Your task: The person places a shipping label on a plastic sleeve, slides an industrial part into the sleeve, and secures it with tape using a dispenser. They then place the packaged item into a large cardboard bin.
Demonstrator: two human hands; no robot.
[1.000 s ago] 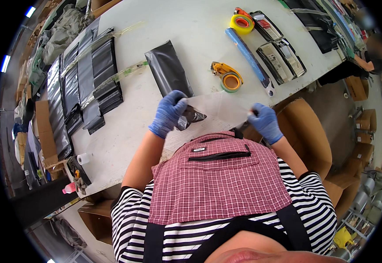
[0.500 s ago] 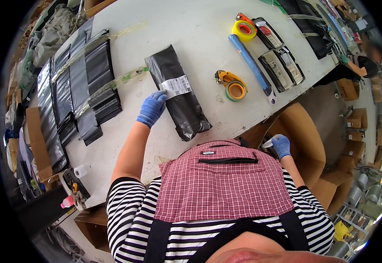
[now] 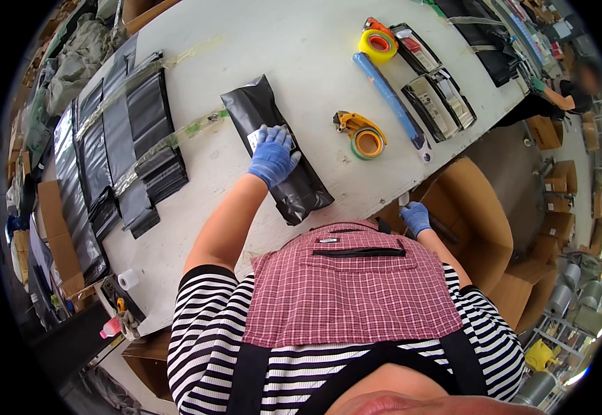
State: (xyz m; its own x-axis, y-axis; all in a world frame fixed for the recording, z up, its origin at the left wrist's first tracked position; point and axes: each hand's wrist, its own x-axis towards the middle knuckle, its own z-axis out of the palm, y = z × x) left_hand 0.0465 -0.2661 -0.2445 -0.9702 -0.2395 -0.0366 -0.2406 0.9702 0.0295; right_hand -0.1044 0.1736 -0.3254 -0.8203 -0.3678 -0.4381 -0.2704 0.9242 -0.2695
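- Blue-gloved, the right hand [image 3: 416, 218] sits nearest the body, at the table edge just above a large open cardboard box [image 3: 477, 228]; it pinches a small pale scrap, though what kind of scrap is too small to tell.
- Farther out, the left hand [image 3: 272, 158], also in a blue glove, lies flat with fingers spread on a black poly mailer bag [image 3: 276, 149], pressing down on a white label [image 3: 259, 140] near the bag's middle rather than gripping anything.
- That bag rests on the white table [image 3: 245, 41], directly under the left hand. Its long axis runs diagonally, from the near end by the checked apron up and leftward to the far end. The left hand is on it; the right hand is well apart, off to the right and lower.
- Just right of the bag lies an orange tape dispenser [image 3: 359, 135] with a roll in it, near but not touching.
- Beyond that, a long blue-handled tool [image 3: 391, 93] points toward a yellow tape roll [image 3: 378, 45].
- To the far left, stacks of flat black mailer bags [image 3: 124, 138] lie in rows, with a clear strip across them.
- At the far right corner, another person [image 3: 567, 93] works at the table's end.
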